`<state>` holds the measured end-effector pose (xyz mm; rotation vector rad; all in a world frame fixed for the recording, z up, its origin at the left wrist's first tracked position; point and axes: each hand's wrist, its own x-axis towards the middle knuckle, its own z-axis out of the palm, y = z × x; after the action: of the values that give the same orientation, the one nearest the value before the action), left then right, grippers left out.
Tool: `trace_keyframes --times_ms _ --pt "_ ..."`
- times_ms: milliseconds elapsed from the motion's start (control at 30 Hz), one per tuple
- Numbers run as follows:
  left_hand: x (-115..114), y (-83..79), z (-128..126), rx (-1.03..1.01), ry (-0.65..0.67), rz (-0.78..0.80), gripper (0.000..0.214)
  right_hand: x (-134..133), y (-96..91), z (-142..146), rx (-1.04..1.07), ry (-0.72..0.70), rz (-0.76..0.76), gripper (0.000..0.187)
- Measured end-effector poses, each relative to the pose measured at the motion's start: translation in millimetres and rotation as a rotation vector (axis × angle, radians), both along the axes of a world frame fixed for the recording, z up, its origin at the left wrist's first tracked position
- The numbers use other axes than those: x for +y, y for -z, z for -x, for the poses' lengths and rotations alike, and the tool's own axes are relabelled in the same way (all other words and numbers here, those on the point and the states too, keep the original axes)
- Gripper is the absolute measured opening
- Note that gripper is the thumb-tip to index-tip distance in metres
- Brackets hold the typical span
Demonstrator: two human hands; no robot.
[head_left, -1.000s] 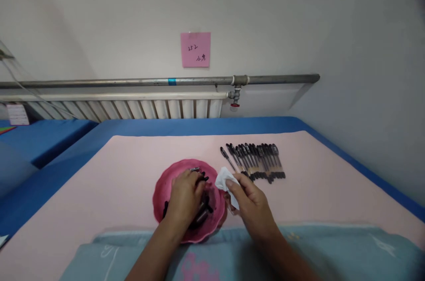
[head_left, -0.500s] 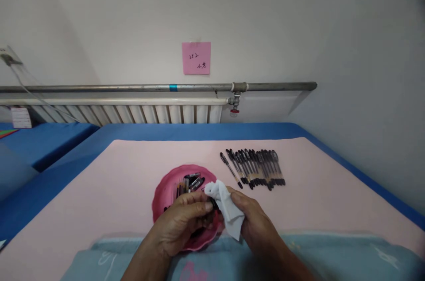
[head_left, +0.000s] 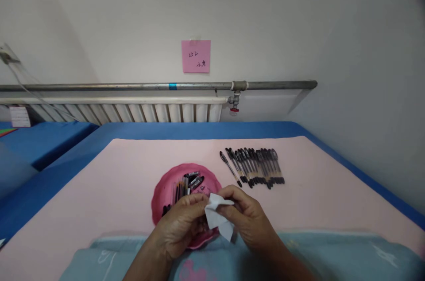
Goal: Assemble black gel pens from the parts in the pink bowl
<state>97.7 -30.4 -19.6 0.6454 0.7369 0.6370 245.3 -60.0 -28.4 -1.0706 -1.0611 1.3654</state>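
Observation:
My right hand pinches a white tissue between thumb and fingers, its loose corner hanging down. Close against it, my left hand is closed at the tissue's left edge; whatever its fingertips hold is hidden. Both hands are over the near part of a pink scalloped plate. In the plate lie black pen caps, clear pen barrels and other small black parts.
Several capped black pens lie side by side on the pink table cover, right of the plate. A light blue cloth runs along the near edge. Behind the table are a radiator and a metal pipe.
My right hand has turned and brought its fingers over the tissue's top, folding it against my left fingertips. The black piece seen between my left fingers is now covered.

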Motion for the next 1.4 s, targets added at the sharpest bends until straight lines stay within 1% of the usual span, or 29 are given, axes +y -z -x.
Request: trace_keyframes --times_ms 100,200,300,400,500,567,667,800,900,1000,1100,1167,1200,1267,1333,1400 --pt "0 0.4 0 -0.010 0.026 -0.044 0.028 -2 -0.6 -1 -0.078 0.004 0.014 0.027" --pt "3 3.7 1 0.027 -0.009 -0.095 0.030 -3 -4.9 -1 -0.084 -0.007 0.029 0.025" --pt "6 6.9 -1 0.101 -0.034 -0.131 0.034 -2 -7.5 0 0.004 -0.019 0.066 0.024" --pt "6 7.7 -3 0.170 -0.021 -0.190 0.036 0 -6.7 1 0.122 0.011 0.112 0.024" --pt "5 8.2 -4 0.228 -0.005 -0.230 0.035 1 -5.4 1 0.197 0.045 0.149 0.023" --pt "5 9.5 -3 0.244 -0.005 -0.245 0.034 2 -5.1 1 0.261 0.054 0.158 0.024" --pt "6 11.8 -1 0.238 -0.040 -0.263 0.032 5 -5.2 1 0.341 0.058 0.159 0.024" --pt "9 12.2 0 0.232 -0.097 -0.274 0.032 9 -3.3 -1 0.346 0.062 0.177 0.025" --pt "10 11.4 0 0.254 -0.119 -0.293 0.032 9 -2.0 -2 0.326 0.085 0.163 0.026" --pt "10 11.5 0 0.315 -0.127 -0.343 0.029 6 -3.3 -2 0.293 0.023 0.154 0.026" --pt "8 11.5 0 0.358 -0.142 -0.401 0.028 4 -7.6 -1 0.335 -0.012 0.179 0.026" --pt "7 10.2 1 0.381 -0.180 -0.482 0.026 5 -10.5 -2 0.388 0.010 0.245 0.029" --pt "5 9.0 1 0.403 -0.208 -0.548 0.024 5 -11.4 -2 0.411 0.022 0.286 0.031" --pt "3 5.8 1 0.471 -0.265 -0.743 0.020 5 -11.9 -2 0.443 0.027 0.350 0.035" --pt "1 2.2 1 0.554 -0.299 -0.970 0.015 5 -11.1 -1 0.446 0.001 0.373 0.038" --pt "-1 -1.3 -1 0.607 -0.291 -1.149 0.012 4 -10.1 2 0.415 -0.045 0.367 0.038"
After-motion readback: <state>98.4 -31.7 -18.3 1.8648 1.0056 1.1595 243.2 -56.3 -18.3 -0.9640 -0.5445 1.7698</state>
